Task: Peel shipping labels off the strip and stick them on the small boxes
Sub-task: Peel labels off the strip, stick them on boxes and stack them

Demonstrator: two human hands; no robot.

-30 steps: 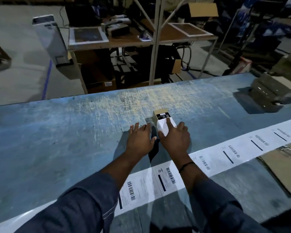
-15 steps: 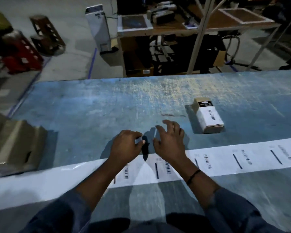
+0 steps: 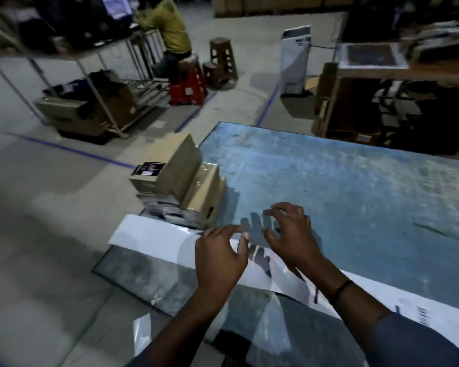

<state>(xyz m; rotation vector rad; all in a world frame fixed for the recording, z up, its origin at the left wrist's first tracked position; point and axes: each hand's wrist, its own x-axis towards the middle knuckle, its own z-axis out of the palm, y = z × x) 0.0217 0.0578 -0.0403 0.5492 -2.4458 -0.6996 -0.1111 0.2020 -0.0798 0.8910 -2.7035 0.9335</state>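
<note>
The worn blue table (image 3: 355,194) fills the right of the view; the white label strip (image 3: 154,237) lies along its near edge, its blank end reaching past the left corner; an open brown carton (image 3: 196,192) sits at that left end, just beyond the strip, a small box (image 3: 146,176) with a black panel at its outer side; the left hand (image 3: 219,258) hovers over the strip, fingers loosely curled, holding nothing; the right hand (image 3: 292,234) is beside it, fingers spread and bent, holding nothing.

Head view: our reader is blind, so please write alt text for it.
Two bare hands, left hand and right hand, hover with loosely curled fingers, holding nothing, over a white label strip at the left end of a blue table. Stacked cardboard boxes sit at that corner.
</note>
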